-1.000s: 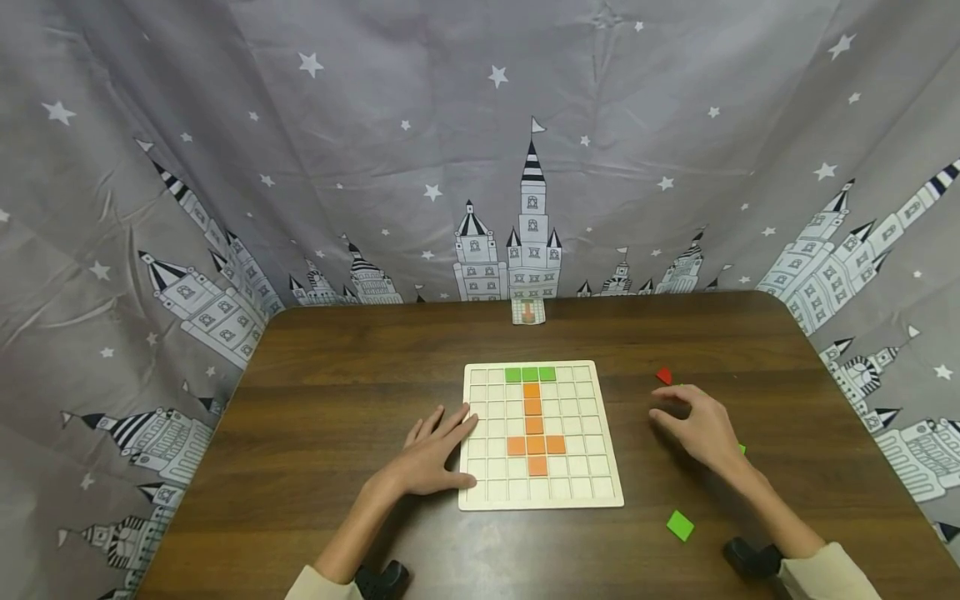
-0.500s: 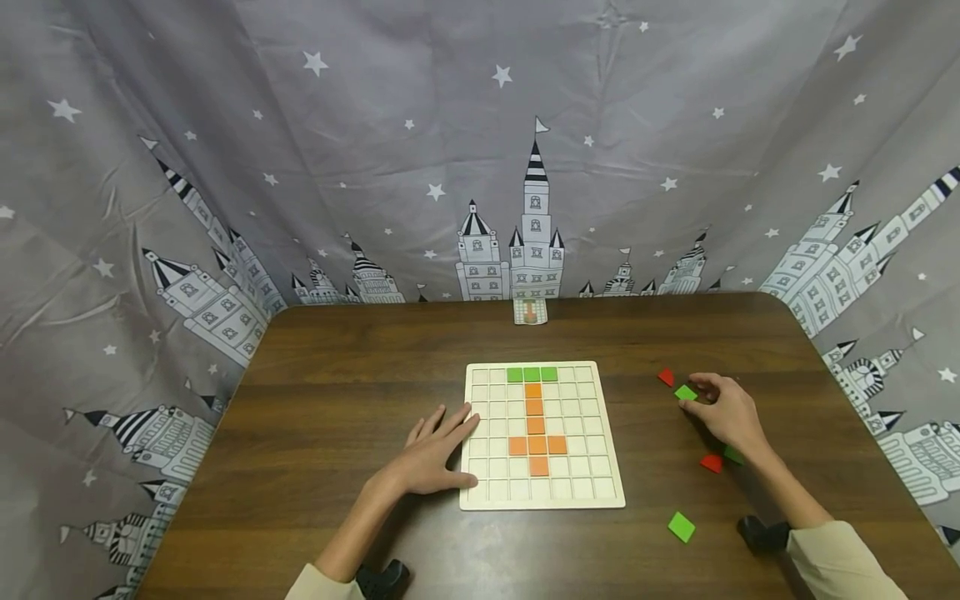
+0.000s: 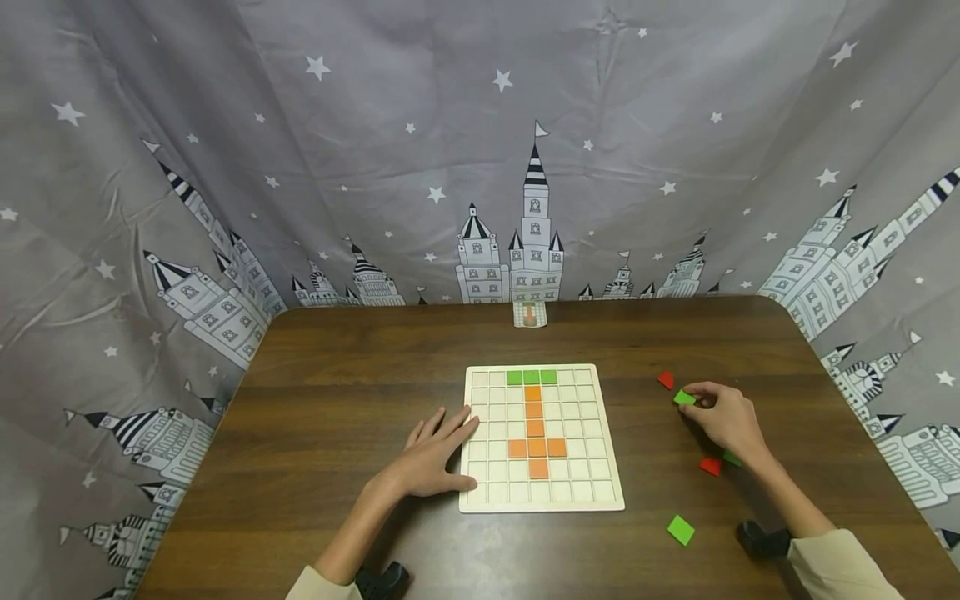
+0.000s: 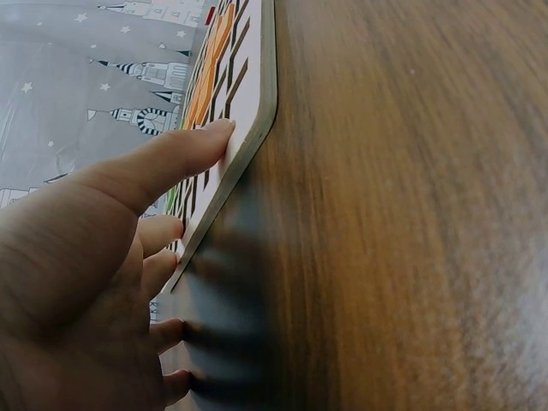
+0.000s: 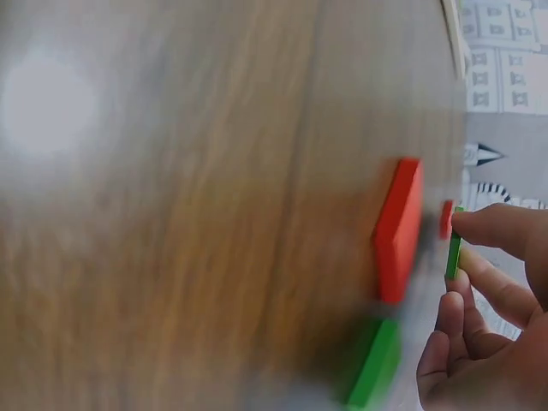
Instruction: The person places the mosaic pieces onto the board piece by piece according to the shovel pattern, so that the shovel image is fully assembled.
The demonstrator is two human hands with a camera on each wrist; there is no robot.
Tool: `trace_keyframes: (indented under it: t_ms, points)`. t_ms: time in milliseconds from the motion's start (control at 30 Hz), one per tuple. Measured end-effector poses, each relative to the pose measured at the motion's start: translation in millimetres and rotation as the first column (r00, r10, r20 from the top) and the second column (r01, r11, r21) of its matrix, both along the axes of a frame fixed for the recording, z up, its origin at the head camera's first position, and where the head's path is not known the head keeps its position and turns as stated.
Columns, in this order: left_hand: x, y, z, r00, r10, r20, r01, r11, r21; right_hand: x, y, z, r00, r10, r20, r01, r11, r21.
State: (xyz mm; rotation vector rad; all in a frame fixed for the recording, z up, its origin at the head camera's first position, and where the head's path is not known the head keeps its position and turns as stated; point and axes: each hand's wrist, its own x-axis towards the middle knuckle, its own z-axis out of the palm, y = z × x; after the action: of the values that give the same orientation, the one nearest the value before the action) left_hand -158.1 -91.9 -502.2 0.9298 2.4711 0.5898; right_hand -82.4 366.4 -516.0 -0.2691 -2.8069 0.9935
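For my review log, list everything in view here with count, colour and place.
table: 1, brown, beneath the board
curtain: 1, grey with stars and castles, behind table
pattern card: 1, pale with coloured print, table's far edge
grid board: 1, cream, mid-table
orange tiles: 7, orange, on board
set green tiles: 3, green, board's far row
loose green tiles: 2, green, table right of board, one partly hidden
red pieces: 2, red, table right of board
held tile: 1, green, in right hand
wrist devices: 2, black, at wrists
sleeves: 2, beige, forearms
hands: 2, bare, left touching board, right pinching tile

Board [image 3: 582, 472] on table [image 3: 337, 375], loose tiles [image 3: 681, 531] right, card [image 3: 530, 315] behind
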Motion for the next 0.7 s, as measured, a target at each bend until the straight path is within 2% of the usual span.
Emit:
trace_keyframes:
  t_ms: [433,700]
  points:
    - [1.3,-0.9,0.2,1.0,0.01,0.006,-0.01,1.0,0.0,8.4,-45.7,23.7,0.993,0.11,-0.04,-0.112,0.991,-0.072]
    - [0.7,-0.4,0.5,1.0,0.006,0.006,-0.006,1.0,0.012,16.7,-81.3,27.6,0.976,0.211,-0.063,-0.217,0.969,-0.115]
